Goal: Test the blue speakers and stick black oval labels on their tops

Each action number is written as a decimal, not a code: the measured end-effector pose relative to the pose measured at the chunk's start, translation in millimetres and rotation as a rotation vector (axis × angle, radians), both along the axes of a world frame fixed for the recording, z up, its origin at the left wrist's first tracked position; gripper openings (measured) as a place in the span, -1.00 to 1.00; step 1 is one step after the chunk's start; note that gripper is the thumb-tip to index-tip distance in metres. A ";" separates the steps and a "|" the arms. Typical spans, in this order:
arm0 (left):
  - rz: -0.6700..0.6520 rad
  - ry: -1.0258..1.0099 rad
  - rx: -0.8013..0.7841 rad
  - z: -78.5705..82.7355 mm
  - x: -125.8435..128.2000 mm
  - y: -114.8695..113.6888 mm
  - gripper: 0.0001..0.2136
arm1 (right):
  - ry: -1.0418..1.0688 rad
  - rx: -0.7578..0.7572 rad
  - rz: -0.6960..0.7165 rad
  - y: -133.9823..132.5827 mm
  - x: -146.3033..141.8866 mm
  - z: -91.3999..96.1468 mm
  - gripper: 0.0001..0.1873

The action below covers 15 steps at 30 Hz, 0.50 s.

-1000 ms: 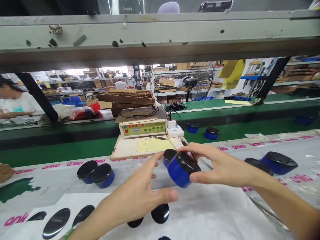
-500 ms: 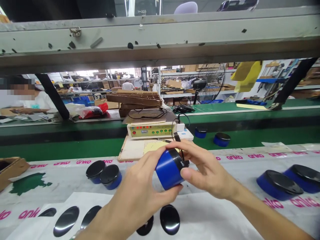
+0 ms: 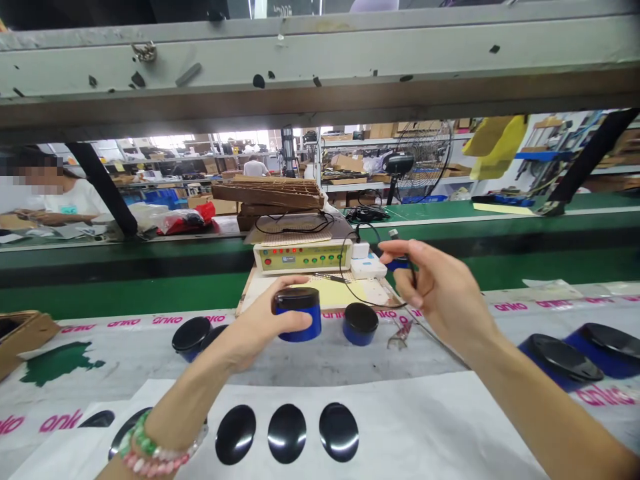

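Observation:
My left hand (image 3: 250,333) is closed around a short blue cylinder with a glossy black top (image 3: 299,319), held upright above the bench. To its right, my right hand (image 3: 445,287) grips a thin black cable (image 3: 373,301) whose plug (image 3: 393,234) pokes up past the fingers. The cable and the cylinder are apart. A second blue cylinder (image 3: 361,323) stands on the bench between my hands. Two more (image 3: 190,337) are left of my left wrist, one partly covered by the arm. Glossy black oval discs (image 3: 287,433) lie on white paper below.
A tester box with lit red indicators (image 3: 303,259) sits behind my hands on a board. More blue cylinders (image 3: 563,360) lie at the right. A cardboard box (image 3: 25,340) is at the left edge. The shelf beam (image 3: 320,73) crosses overhead; a person (image 3: 65,193) sits beyond.
Both hands were together on the blue cylinder. Now my left hand has carried it left and turned it upright, while my right hand has moved away right and up with the cable.

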<state>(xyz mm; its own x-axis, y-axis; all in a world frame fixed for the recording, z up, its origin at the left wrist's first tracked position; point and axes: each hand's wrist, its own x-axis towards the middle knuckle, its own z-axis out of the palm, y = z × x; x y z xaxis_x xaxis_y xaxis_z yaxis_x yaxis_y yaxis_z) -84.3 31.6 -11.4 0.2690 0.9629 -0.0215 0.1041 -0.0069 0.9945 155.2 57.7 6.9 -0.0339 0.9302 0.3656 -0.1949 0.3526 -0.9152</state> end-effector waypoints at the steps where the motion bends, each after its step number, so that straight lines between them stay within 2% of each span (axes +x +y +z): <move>1: 0.006 0.018 -0.017 -1.8 -2.7 3.4 -0.48 | 0.029 0.016 -0.033 2.0 7.0 3.5 -0.75; 5: -0.021 0.103 0.020 -4.0 -8.8 10.5 -0.49 | 0.103 0.087 -0.121 2.1 27.8 17.0 -0.78; 9: -0.055 0.389 0.102 -5.8 -15.3 10.9 -0.49 | 0.095 0.169 -0.147 -3.3 36.2 27.6 -0.75; 12: -0.023 0.704 0.139 -16.1 -28.0 11.0 -0.58 | -0.078 0.245 -0.032 -12.0 39.0 23.1 -0.74; 15: -0.027 0.941 0.117 -27.1 -49.3 13.5 -0.62 | -0.523 0.330 0.237 -31.0 40.2 -7.2 -0.74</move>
